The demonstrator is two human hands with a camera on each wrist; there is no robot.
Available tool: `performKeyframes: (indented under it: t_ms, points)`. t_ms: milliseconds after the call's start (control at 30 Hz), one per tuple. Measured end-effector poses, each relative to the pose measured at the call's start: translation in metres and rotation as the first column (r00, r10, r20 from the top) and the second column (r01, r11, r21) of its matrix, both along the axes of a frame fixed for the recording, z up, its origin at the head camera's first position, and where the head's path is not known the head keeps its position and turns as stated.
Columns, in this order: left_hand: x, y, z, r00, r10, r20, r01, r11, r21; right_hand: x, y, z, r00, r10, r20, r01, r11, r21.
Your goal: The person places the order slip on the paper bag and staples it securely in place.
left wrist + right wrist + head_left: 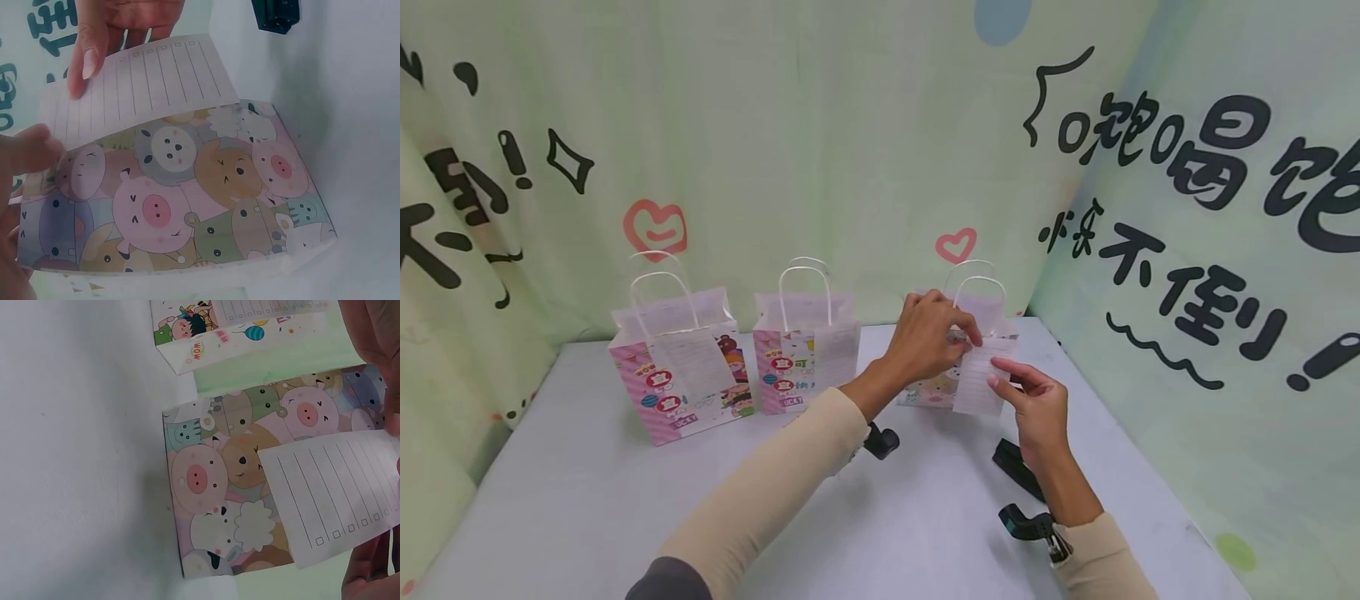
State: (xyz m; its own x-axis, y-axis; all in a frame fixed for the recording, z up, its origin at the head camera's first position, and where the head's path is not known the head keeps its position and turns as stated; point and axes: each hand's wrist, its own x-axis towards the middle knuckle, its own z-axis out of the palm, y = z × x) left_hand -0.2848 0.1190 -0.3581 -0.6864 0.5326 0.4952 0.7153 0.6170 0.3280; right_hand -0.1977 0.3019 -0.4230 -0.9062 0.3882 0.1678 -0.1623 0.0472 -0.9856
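Note:
A paper gift bag (156,206) printed with cartoon animals stands at the right of the table, with white twisted handles (977,283). My left hand (934,333) grips the bag's upper edge, thumb in front by a corner of a white lined sheet with checkboxes (983,379); its other fingers are partly hidden. My right hand (1041,408) pinches the sheet's right side, thumb in front and fingers behind. In the right wrist view the sheet (331,494) stands tilted away from the bag's face along its free edge.
Two more gift bags, one at the left (681,367) and one in the middle (807,354), stand upright, each with a pale sheet on its front. An oblong black object (1018,468) is near my right wrist. A printed curtain (850,150) hangs behind the table.

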Motion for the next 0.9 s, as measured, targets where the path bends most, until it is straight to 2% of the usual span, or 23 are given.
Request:
performKeyframes:
  t_ms: [300,567,733,900]
  points:
    - [-0.003,0.001,-0.005,0.999,0.013,-0.047,-0.013,1.0,-0.002,-0.003,0.0,-0.002,1.0,0.006,-0.004,-0.006,1.0,0.007]
    - [-0.003,0.002,-0.007,0.999,0.006,-0.049,-0.006,1.0,0.006,0.006,0.012,-0.006,0.998,-0.064,0.024,0.059,0.984,0.165]
    - [-0.003,0.002,-0.007,0.998,0.003,-0.058,-0.003,1.0,0.0,0.019,0.024,-0.01,0.992,-0.09,0.088,0.055,0.939,0.341]
    - [-0.004,0.001,-0.007,0.998,0.002,-0.058,-0.002,1.0,0.0,0.033,0.039,-0.017,0.988,-0.054,0.142,-0.031,0.844,0.535]
